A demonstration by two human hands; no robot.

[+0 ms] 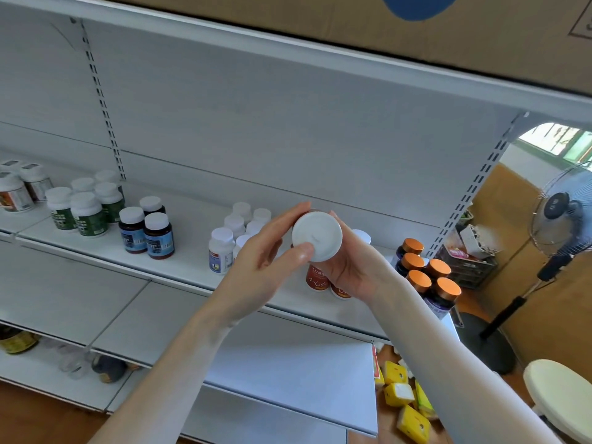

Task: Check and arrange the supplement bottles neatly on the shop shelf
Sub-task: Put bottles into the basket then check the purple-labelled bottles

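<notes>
Both hands hold one white-capped supplement bottle (317, 236) in front of the white shelf (179, 267), its cap facing me. My left hand (266, 261) grips it from the left, thumb on the cap's edge. My right hand (350, 267) wraps around its body from the right and below. Under the hands, two orange-labelled bottles (317, 280) stand on the shelf. Left of them is a cluster of white bottles (238, 232). On the right stand several dark bottles with orange caps (426, 277).
Further left on the shelf are dark blue-labelled bottles (147, 232), green-labelled bottles (83, 206) and more white-capped ones (19, 190). Lower shelves (288, 373) jut out below. A standing fan (563, 219), a stool (560, 392) and yellow packets (403, 398) on the floor are at right.
</notes>
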